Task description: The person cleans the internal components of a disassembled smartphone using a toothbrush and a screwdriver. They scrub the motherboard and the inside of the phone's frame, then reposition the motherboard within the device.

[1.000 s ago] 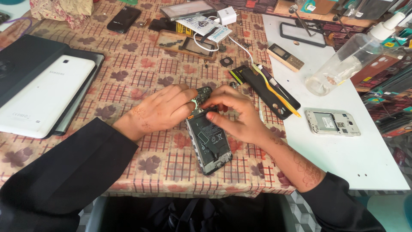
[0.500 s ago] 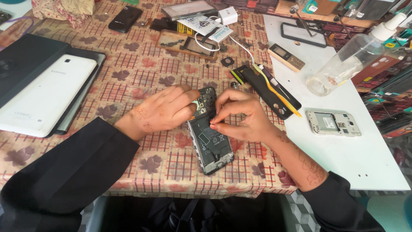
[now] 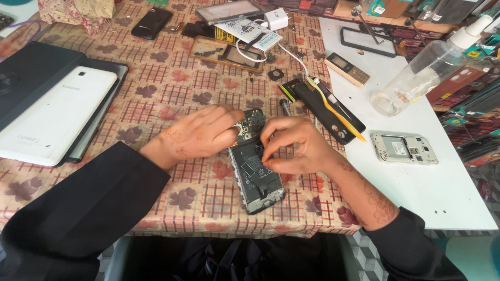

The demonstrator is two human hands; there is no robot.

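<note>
An opened smartphone [image 3: 255,174] lies face down on the patterned tablecloth, its back off and its dark battery and circuit board showing. My left hand [image 3: 200,132] rests on the phone's upper left edge, with fingers and thumb pressing the top end near the board. My right hand [image 3: 291,145] lies over the phone's right side, fingertips curled down onto the battery's edge. Whether anything small is pinched in those fingers is hidden. Both black sleeves reach in from the bottom.
A white tablet [image 3: 52,117] on a black folio lies left. A black tool mat [image 3: 325,106] with a yellow pry tool, a grey phone frame [image 3: 403,148], a small bar phone [image 3: 346,68] and a clear spray bottle [image 3: 427,67] sit right on a white board. Phone parts crowd the back.
My right hand's fingers have slid from the phone's top end down onto the battery's right edge. My left hand has stayed at the top left corner.
</note>
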